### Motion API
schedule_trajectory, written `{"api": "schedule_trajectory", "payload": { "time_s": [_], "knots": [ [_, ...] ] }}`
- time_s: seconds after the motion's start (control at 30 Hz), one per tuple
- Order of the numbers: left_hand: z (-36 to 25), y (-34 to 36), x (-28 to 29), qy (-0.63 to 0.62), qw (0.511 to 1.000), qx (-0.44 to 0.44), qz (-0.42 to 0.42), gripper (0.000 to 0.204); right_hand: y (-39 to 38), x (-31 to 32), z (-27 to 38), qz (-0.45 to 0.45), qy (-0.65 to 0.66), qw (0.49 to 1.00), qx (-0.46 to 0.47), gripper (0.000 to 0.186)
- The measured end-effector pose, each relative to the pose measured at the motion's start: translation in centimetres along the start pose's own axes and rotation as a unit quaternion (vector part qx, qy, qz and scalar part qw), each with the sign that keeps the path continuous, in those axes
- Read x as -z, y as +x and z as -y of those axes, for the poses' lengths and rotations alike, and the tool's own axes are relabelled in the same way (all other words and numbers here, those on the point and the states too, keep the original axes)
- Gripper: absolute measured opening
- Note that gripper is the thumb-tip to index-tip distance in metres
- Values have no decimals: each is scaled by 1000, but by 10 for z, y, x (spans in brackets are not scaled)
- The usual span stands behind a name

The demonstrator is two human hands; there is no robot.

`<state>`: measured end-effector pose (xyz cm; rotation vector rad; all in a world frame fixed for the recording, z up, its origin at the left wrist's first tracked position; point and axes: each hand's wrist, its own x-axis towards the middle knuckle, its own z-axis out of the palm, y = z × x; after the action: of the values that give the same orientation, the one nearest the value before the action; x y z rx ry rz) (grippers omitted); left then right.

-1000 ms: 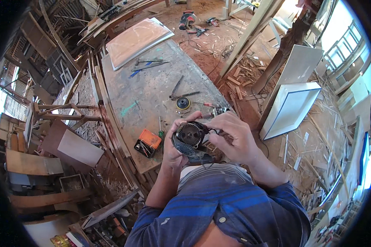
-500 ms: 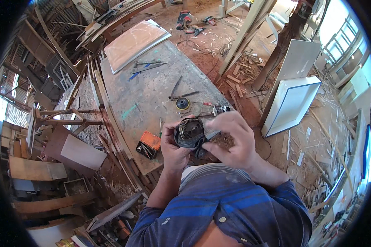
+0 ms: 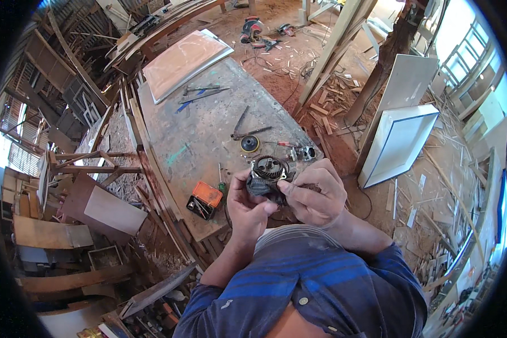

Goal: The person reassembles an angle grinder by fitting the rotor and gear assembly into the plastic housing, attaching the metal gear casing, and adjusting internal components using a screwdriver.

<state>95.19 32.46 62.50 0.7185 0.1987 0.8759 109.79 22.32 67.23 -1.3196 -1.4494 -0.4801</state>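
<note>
My left hand (image 3: 247, 214) is wrapped round a power tool's gear housing (image 3: 270, 168), held just above the near end of the workbench. Its round open face is up, showing a dark toothed gear and a metal flange. Dark, crumpled-looking material (image 3: 260, 187) hangs below it, by my left fingers. My right hand (image 3: 321, 197) is closed, thumb and fingers pinched at the flange's right edge; what lies between them is too small to make out. Beyond the housing a yellow-rimmed black disc (image 3: 249, 142) lies on the bench, with a small metal part (image 3: 306, 152) to its right.
On the workbench (image 3: 208, 124) lie an open orange-and-black case (image 3: 208, 194), a green-handled screwdriver (image 3: 222, 187), dark hand tools (image 3: 251, 132) and stacked sheets (image 3: 183, 65). A white box frame (image 3: 403, 143) stands right. Wood scraps and a red power tool (image 3: 252, 29) lie on the floor.
My right hand has moved in from a blurred, raised spread to a pinch at the flange. The housing has tipped and shifted slightly, baring its gear and flange. The green screwdriver handle now shows.
</note>
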Motion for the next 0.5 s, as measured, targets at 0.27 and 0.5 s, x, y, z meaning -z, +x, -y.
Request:
{"api": "schedule_trajectory", "payload": {
  "time_s": [0.27, 0.5],
  "knots": [
    [-2, 1, -3, 4, 998, 41, -47, 65, 0, -1, -2, 11, 22, 999, 28, 39],
    [0, 3, 1, 18, 999, 28, -28, 72, 10, 4, 7, 28, 58, 997, 45, 35]
  ]
}}
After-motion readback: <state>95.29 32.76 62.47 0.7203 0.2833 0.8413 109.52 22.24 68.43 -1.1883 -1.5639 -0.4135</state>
